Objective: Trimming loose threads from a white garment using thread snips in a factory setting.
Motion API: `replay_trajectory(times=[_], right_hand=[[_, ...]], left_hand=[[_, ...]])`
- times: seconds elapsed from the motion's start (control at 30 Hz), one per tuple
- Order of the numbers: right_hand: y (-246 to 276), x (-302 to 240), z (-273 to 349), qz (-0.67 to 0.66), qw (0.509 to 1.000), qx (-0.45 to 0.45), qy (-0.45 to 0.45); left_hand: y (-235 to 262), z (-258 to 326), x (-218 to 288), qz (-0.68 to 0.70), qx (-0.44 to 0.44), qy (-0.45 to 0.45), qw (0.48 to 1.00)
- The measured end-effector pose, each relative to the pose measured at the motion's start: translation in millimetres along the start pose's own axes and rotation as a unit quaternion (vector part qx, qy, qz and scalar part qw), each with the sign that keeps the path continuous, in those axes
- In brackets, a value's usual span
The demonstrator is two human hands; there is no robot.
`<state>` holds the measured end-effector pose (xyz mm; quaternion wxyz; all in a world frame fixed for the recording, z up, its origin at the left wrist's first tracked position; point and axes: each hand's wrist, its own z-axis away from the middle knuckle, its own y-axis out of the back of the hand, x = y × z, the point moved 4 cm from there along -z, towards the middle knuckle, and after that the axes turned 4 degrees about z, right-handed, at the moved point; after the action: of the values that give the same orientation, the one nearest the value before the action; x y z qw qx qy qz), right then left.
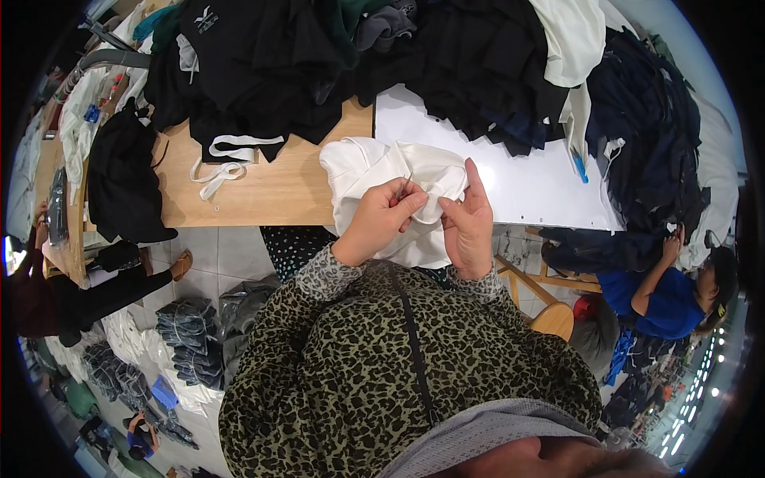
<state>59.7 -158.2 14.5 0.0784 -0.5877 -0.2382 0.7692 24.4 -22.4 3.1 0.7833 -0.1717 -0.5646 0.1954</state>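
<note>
A white cloth garment (362,171) is bunched up in front of me, partly over the table's near edge and hanging down toward my lap. My left hand (381,215) is closed over it, with the metal tip of what looks like small thread snips (402,188) showing between thumb and fingers. The rest of that tool is hidden in the hand. On the garment's right side, my right hand (468,227) pinches a fold of the fabric between thumb and fingers, its index finger stretched upward. Both hands are close together.
Black garments (263,72) are heaped along the table's far side. A white strap (227,163) lies on the wooden tabletop (279,195). To the right are a white board (518,183), a blue pen-like item (579,167) and dark navy garments (649,119). A person in blue (661,287) works at right.
</note>
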Motion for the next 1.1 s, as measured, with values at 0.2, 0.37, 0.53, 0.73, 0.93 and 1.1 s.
replay_trajectory(times=[0.2, 0.37, 0.53, 0.73, 0.93, 1.1], right_hand=[[1.7, 0.2, -0.3, -0.006, 1.000, -0.008, -0.012], [4.5, 1.7, 0.0, 0.007, 1.000, -0.014, -0.012], [1.1, -2.6, 1.4, 0.012, 1.000, -0.013, -0.009], [-0.7, -2.3, 1.3, 0.015, 1.000, -0.019, 0.012], [-4.1, -2.7, 2.1, 0.017, 1.000, -0.012, 0.018], [-4.6, -2.9, 2.6, 0.007, 1.000, -0.014, 0.022]], left_hand=[[2.8, -1.7, -1.7, 0.014, 0.009, 0.023, 1.000], [3.8, -1.9, -2.9, 0.016, 0.009, 0.029, 0.999], [5.8, -1.3, -3.8, 0.014, 0.014, 0.032, 0.999], [8.5, -0.1, -3.3, 0.002, 0.018, 0.020, 1.000], [8.7, -0.1, -3.4, -0.006, 0.015, 0.012, 1.000], [8.4, -1.3, -5.1, -0.007, 0.004, 0.004, 1.000]])
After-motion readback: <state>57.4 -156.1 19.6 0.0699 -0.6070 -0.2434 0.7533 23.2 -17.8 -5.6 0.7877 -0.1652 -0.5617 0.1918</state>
